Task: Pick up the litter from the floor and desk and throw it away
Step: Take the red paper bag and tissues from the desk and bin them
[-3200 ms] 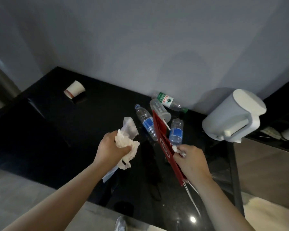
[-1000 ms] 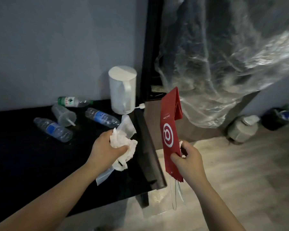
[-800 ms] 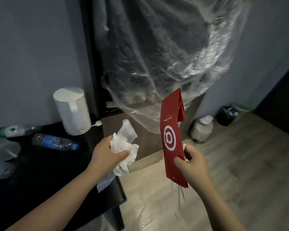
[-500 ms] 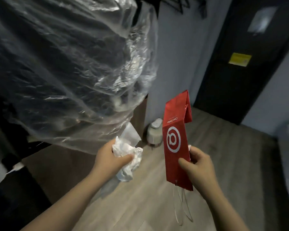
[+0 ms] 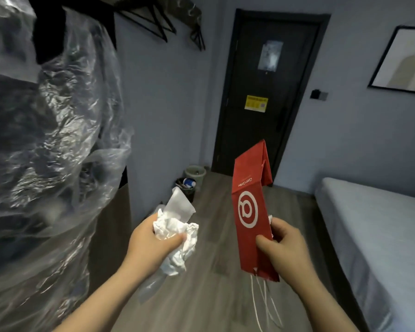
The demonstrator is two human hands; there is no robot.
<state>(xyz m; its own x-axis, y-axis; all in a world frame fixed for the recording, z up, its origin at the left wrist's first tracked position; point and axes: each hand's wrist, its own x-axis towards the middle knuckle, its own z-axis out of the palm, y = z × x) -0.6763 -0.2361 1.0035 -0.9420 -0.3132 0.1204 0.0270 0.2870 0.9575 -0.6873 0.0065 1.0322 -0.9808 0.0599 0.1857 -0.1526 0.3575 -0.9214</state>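
Observation:
My left hand grips a wad of crumpled white tissue together with a clear plastic wrapper that sticks out above and hangs below the fist. My right hand holds a flattened red paper bag with a white round logo, upright, its white string handles dangling beneath. A scrap of white shows behind the bag at my fingers. Ahead on the wooden floor, by the wall, stand a dark litter bin with something blue and white inside and a pale green bin just behind it.
Dark clothes under a clear plastic cover hang close on the left. A black door is straight ahead. A bed with a grey sheet fills the right side. Wooden floor runs between them.
The view has swung right, away from the black desk with its bottles and kettle, to face the door and the bins. Both hands keep the same hold on the tissue and the red bag.

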